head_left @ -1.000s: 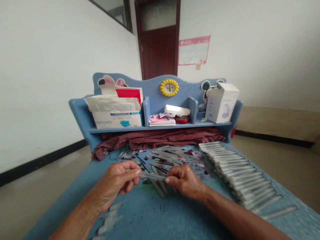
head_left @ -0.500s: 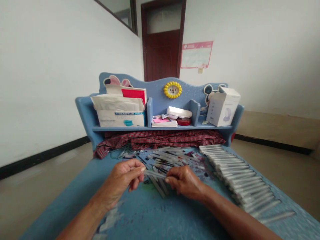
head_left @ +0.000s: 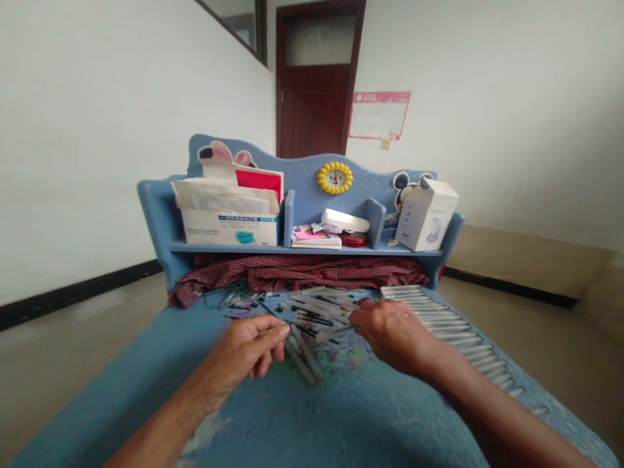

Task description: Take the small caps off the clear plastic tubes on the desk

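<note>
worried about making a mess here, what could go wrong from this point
1. The right hand seems to pinch a clear tube by one end only; it could slip into the loose pile.
2. That arm passes over the neat row of tubes; a sideways move might knock some out of line or off the desk.
3. The left hand sits right beside loose tubes that may roll if nudged.
</note>
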### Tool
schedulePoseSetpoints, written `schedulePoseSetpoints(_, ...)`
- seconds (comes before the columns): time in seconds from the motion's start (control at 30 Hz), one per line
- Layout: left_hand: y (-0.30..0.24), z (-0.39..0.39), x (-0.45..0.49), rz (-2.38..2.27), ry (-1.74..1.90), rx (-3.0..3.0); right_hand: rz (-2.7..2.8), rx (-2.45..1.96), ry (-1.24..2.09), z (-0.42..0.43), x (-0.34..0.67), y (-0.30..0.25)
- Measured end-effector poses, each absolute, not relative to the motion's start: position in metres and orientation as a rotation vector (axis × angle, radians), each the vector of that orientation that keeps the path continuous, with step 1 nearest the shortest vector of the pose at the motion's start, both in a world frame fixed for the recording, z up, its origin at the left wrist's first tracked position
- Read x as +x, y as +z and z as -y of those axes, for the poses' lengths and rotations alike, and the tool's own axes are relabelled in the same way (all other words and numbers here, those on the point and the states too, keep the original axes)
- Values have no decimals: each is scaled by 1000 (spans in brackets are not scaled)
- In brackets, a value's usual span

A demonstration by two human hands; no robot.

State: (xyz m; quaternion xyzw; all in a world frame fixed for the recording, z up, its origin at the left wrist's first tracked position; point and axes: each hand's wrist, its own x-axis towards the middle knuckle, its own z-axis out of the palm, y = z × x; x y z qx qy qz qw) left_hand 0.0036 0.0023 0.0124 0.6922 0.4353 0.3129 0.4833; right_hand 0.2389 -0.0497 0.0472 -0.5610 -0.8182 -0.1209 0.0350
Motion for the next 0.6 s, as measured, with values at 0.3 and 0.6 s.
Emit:
schedulePoseSetpoints(0.3, 0, -4, 5, -1068, 601, 1815, 2395, -2201, -397, -6, 367, 41)
schedulePoseSetpoints(0.6, -4, -9, 5, -1079, 486, 1822, 2339, -2241, -381, -30, 402, 15)
